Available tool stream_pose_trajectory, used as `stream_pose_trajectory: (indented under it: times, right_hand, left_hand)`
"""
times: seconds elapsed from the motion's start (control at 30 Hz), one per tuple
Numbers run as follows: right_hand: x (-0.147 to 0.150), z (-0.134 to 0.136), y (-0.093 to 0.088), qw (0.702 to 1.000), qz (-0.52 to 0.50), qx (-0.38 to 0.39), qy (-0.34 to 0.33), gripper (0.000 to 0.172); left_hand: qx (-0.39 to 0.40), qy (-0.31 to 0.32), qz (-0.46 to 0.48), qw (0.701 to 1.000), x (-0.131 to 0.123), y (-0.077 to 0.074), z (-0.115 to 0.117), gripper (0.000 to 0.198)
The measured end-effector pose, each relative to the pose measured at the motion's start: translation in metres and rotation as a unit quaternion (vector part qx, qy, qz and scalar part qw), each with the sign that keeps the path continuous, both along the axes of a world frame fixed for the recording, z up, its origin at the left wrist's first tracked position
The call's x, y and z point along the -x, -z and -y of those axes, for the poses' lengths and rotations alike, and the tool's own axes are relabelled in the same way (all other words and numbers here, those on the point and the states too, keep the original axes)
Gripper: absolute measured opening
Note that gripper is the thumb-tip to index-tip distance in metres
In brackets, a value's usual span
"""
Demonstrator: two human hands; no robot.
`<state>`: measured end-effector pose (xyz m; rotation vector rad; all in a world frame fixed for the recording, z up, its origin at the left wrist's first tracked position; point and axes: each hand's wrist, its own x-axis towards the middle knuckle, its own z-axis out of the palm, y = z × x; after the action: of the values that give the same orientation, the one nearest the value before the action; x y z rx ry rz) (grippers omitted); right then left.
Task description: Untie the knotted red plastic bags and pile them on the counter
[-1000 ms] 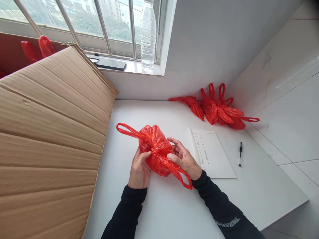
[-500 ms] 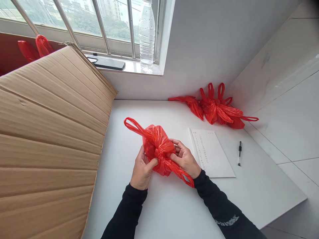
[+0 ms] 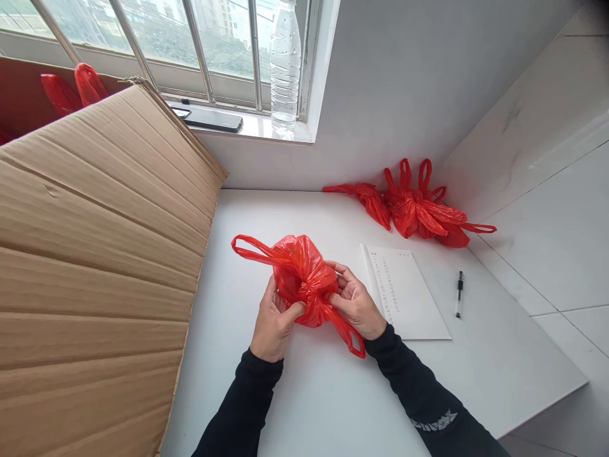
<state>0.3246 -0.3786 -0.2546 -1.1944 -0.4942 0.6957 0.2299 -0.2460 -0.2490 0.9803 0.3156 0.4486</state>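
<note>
Between my hands is a red plastic bag (image 3: pixel 304 266), gathered into a knot at its middle. One handle loop sticks out to the left, the other hangs toward the lower right. My left hand (image 3: pixel 276 324) grips the bag's lower left side, thumb on top and fingers mostly hidden beneath. From the right, my right hand (image 3: pixel 354 301) pinches the bag beside the knot, its fingers curled round the edge. What the bag contains cannot be seen.
Several tied red bags (image 3: pixel 413 206) lie against the wall. A notebook (image 3: pixel 412 292) and a pen (image 3: pixel 459 294) are on the white table (image 3: pixel 514 368). A cardboard box (image 3: pixel 104 254) with red bags stands left. The windowsill holds a water bottle (image 3: pixel 285 76) and a phone (image 3: pixel 214 119).
The bag has turned slightly in my hands. Its left handle loop has swung down and left. The lower right loop has shifted a little left.
</note>
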Motion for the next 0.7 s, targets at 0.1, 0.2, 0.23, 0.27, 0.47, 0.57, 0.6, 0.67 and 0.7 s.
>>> stream_pose_trajectory:
  times: [0.1,0.2,0.23,0.27,0.47,0.57,0.6,0.67,0.7]
  right_hand:
    - [0.0017,-0.0003,0.0001,1.000,-0.006,0.013,0.013,0.051]
    - [0.0027,-0.0005,-0.0001,0.999,-0.013,0.022,0.020,0.047]
    - [0.0026,-0.0004,-0.0003,0.999,-0.014,0.023,0.020,0.047]
    - [0.0024,-0.0003,-0.0005,0.999,-0.012,0.022,0.019,0.047]
    - [0.0010,0.0017,-0.0008,1.000,0.020,0.009,-0.023,0.058]
    - [0.0031,0.0016,-0.0010,0.998,0.037,0.014,-0.051,0.068]
    - [0.0042,0.0011,-0.0012,0.997,0.040,0.020,-0.056,0.070]
    - [0.0066,-0.0001,-0.0017,0.997,0.041,0.030,-0.062,0.072]
    - [0.0076,-0.0007,-0.0019,0.997,0.041,0.031,-0.059,0.071]
  left_hand:
    - [0.006,0.002,-0.007,1.000,0.0006,0.0001,0.0001,0.055]
    - [0.009,0.003,-0.016,1.000,0.0009,-0.0009,0.0008,0.051]
    - [0.010,0.002,-0.015,1.000,0.0010,-0.0013,0.0011,0.050]
    - [0.010,0.001,-0.012,1.000,0.0010,-0.0016,0.0013,0.050]
    - [0.051,-0.041,0.004,0.998,0.0018,-0.0005,-0.0013,0.051]
    - [0.076,-0.060,0.011,0.995,0.0022,-0.0004,-0.0039,0.056]
    - [0.080,-0.058,0.015,0.995,0.0024,-0.0009,-0.0042,0.057]
    - [0.079,-0.047,0.016,0.996,0.0025,-0.0030,-0.0032,0.056]
    - [0.074,-0.039,0.015,0.996,0.0026,-0.0042,-0.0020,0.055]
